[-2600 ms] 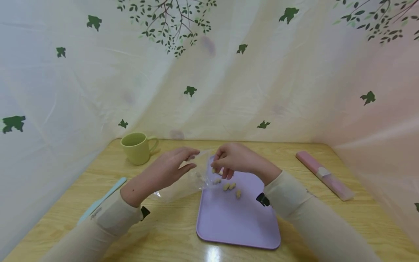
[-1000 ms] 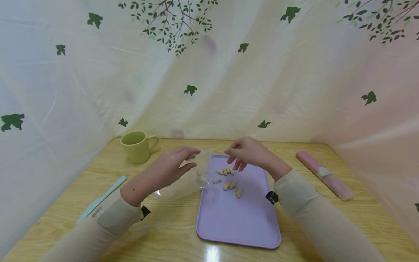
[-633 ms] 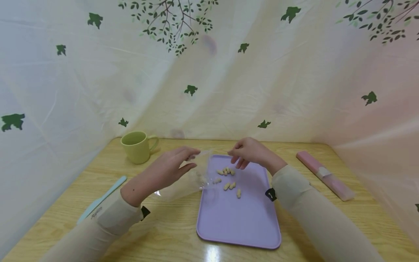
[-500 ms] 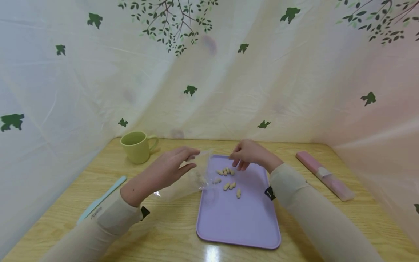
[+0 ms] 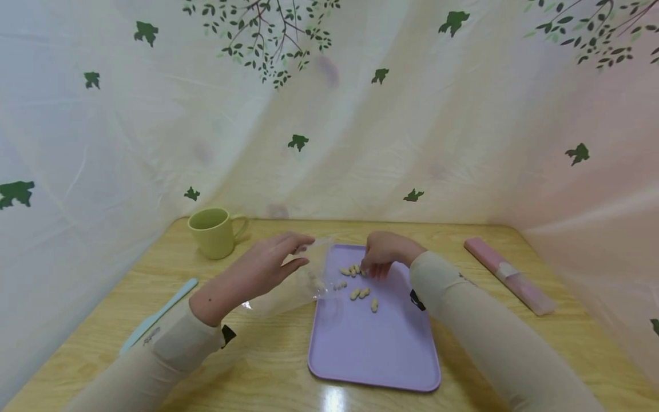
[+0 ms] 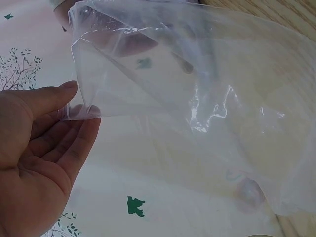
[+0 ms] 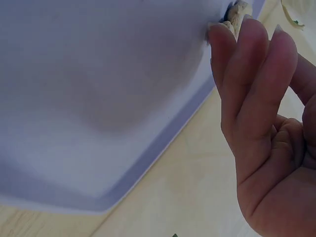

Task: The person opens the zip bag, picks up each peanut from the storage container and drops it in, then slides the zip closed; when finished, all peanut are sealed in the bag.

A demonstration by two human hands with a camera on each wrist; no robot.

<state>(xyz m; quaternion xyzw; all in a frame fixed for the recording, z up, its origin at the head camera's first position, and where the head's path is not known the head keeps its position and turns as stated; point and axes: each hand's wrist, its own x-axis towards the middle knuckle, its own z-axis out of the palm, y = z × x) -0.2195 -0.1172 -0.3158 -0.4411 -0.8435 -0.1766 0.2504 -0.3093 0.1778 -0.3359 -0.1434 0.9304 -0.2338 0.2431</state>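
Observation:
My left hand [image 5: 262, 266] holds the mouth of a clear plastic bag [image 5: 288, 292], its thumb and fingers at the edge. In the left wrist view the bag [image 6: 197, 108] spreads out beyond the fingers [image 6: 84, 148]. A purple tray [image 5: 376, 349] lies under the right side of the bag, carrying several peanuts [image 5: 355, 293]. My right hand [image 5: 383, 254] reaches down over the tray's far part, fingertips at the rightmost peanut of the back cluster. In the right wrist view peanuts [image 7: 239, 12] show behind its fingertips; the thumb's grip is hidden.
A green mug [image 5: 212, 234] stands at the back left of the wooden table [image 5: 257, 366]. A light blue knife-like utensil [image 5: 159, 315] lies beside the left forearm. On the right lies a long pink case [image 5: 507, 274]. A patterned curtain [image 5: 334, 143] hangs behind.
My right hand moved from the bag's mouth to the right, hovered above the tray's far edge, then lowered to the back peanuts. The left hand and bag stayed nearly still.

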